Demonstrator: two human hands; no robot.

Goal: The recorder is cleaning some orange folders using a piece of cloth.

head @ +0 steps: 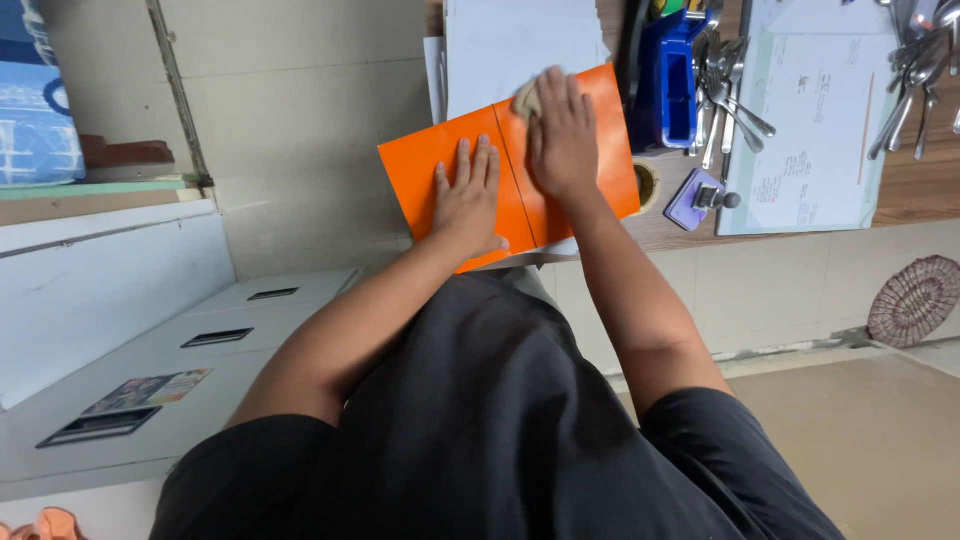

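An orange folder (600,150) lies flat on the wooden tabletop (920,190), partly over white papers (510,45). My left hand (468,195) presses flat on the folder's left half, fingers spread. On the folder's right half rests my right hand (562,135), fingers closed over a small beige cloth (526,98) that it pushes against the folder's upper edge.
A blue holder (672,80) with metal spoons and forks (725,85) stands right of the folder. A tape roll (646,185) and a small purple object (695,198) lie nearby. A printed sheet (815,120) and more cutlery (915,60) sit far right. White cabinets (170,340) are at left.
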